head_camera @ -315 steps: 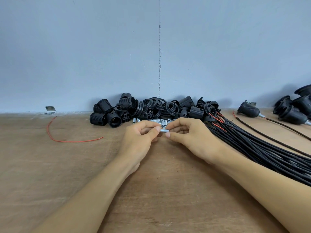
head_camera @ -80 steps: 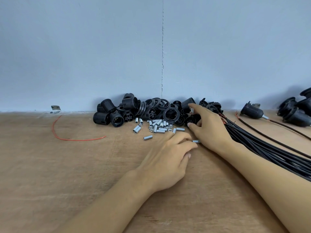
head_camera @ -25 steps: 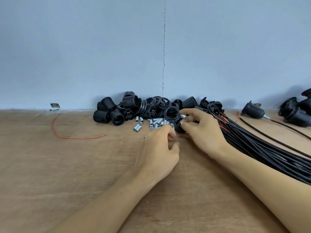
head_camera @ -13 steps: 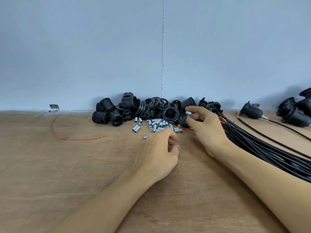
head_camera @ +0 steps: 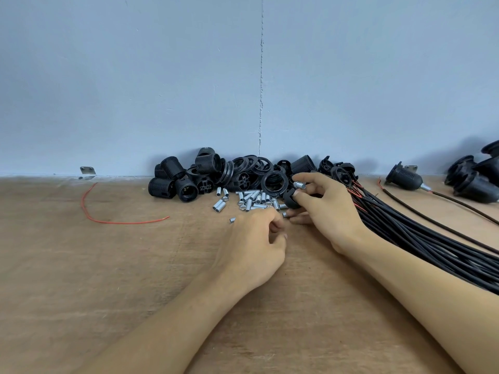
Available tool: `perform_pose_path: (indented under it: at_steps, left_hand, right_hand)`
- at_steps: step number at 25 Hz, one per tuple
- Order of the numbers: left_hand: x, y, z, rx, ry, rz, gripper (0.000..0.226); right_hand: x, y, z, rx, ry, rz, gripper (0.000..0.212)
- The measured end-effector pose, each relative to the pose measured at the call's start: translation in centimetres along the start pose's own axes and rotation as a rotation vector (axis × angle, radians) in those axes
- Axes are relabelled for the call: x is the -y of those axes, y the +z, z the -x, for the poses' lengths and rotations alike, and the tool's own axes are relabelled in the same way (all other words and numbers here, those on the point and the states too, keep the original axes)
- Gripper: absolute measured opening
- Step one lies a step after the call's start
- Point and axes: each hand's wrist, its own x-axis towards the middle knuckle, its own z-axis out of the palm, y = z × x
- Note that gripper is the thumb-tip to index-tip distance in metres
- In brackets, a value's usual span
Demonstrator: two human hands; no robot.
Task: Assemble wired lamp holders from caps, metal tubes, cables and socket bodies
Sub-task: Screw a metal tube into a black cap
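My right hand (head_camera: 328,211) grips a black cap (head_camera: 290,199) with a short metal tube (head_camera: 299,185) standing out of its top, just in front of the parts pile. My left hand (head_camera: 256,244) rests on the wooden table (head_camera: 108,265) below the loose metal tubes (head_camera: 252,201), fingers curled; whether it holds anything is hidden. Black socket bodies and rings (head_camera: 216,175) are heaped against the wall. A thick bundle of black cables (head_camera: 421,238) with red wire ends runs off to the right under my right forearm.
A loose red wire (head_camera: 108,220) lies on the table at the left. Finished lamp holders with cables (head_camera: 405,179) and more black holders (head_camera: 475,182) sit at the far right. A small metal bracket (head_camera: 87,171) stands at the wall's foot.
My right hand took a black cap from the pile and lifted it, and a metal tube now sits in its top. My left hand drew back slightly and curled.
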Motion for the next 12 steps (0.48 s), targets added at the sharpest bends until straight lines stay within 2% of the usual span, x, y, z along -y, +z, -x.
perform_pose_path:
  at_steps: [3, 8, 12]
  left_hand:
    - [0.01, -0.07, 0.01, -0.021, 0.022, -0.012, 0.019]
    - [-0.18, -0.3, -0.38, 0.032, 0.055, -0.085, 0.034]
    - [-0.28, -0.29, -0.46, 0.057, 0.078, -0.168, 0.03]
  right_hand:
    - [0.06, -0.01, -0.03, -0.014, -0.008, 0.003, 0.03]
    - [-0.49, -0.41, -0.44, -0.076, -0.018, 0.005, 0.03]
    - [-0.67, -0.23, -0.55, -0.1, -0.036, 0.017, 0.032]
